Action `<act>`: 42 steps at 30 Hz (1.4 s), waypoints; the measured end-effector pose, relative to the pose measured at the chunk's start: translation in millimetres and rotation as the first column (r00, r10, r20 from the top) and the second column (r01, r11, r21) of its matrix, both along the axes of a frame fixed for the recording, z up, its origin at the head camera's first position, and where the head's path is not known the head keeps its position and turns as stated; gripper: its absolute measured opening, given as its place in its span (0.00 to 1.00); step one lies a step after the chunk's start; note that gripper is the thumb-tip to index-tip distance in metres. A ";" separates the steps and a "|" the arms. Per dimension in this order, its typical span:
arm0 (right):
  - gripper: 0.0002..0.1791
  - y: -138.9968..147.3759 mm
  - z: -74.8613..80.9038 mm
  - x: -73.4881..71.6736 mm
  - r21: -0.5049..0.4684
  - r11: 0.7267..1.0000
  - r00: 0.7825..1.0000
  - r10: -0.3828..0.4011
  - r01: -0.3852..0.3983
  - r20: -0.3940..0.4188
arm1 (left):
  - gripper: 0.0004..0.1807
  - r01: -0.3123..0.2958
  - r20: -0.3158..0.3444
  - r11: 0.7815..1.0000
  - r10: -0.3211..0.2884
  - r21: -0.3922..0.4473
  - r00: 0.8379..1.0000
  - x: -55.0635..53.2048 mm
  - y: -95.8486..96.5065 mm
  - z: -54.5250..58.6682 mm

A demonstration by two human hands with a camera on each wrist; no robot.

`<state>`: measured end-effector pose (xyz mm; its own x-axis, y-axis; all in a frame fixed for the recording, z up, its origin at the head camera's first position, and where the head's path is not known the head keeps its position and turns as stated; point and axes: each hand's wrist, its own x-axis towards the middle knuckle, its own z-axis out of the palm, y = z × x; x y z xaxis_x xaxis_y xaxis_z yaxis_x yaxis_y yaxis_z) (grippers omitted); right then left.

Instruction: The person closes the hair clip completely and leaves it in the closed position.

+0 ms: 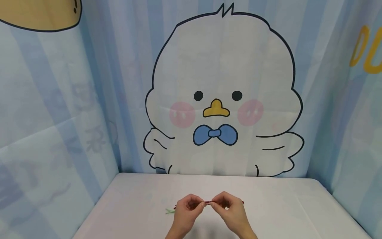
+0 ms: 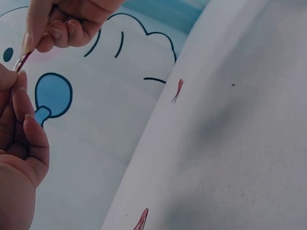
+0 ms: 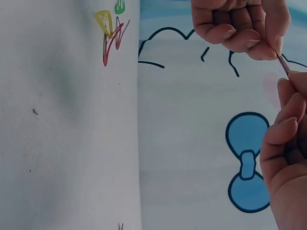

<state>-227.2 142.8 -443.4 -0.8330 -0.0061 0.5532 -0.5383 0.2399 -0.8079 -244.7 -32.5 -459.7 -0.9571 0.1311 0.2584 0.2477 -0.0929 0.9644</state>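
A slim dark-red hair clip (image 1: 208,202) spans the small gap between both hands, raised over the white table. My left hand (image 1: 186,212) pinches one end of it between thumb and index finger; the right hand (image 1: 234,212) pinches the other end the same way. Fingertips cover most of the clip, and only a short middle stretch shows, also in the left wrist view as a reddish sliver (image 2: 21,61). On both hands the remaining fingers are curled inward.
Beyond the left hand lie a yellow clip (image 3: 104,21), a green clip (image 3: 120,6) and red clips (image 3: 112,43). Another red clip (image 2: 179,88) lies on the far right part, and a pink-red clip (image 2: 142,219) shows at the frame's bottom. A printed curtain (image 1: 131,99) encloses the table (image 1: 283,205).
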 end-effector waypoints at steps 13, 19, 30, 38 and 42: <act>0.08 0.2 -4.2 -2.7 0.083 0.995 0.998 -0.058 0.055 0.039 | 0.08 -0.037 0.078 0.999 0.037 -0.004 0.996 -1.8 3.8 -5.0; 0.10 3.6 -7.5 -4.4 0.160 0.986 0.996 -0.024 0.038 -0.089 | 0.03 -0.040 0.127 0.999 0.039 0.006 0.991 -5.2 4.5 -9.2; 0.12 7.0 -11.1 -6.2 0.234 0.972 0.988 0.037 -0.001 -0.148 | 0.02 0.007 0.169 1.000 -0.011 0.023 0.986 -6.9 -0.2 -8.5; 0.10 9.4 -9.8 -6.6 0.239 0.971 0.991 0.049 -0.018 -0.123 | 0.09 0.085 0.127 0.996 -0.088 0.034 0.988 -8.8 -5.8 -9.1; 0.09 11.7 -12.0 -6.4 0.218 0.975 0.996 0.054 -0.036 -0.078 | 0.10 0.130 0.112 0.991 -0.132 0.022 0.985 -8.3 -9.3 -9.9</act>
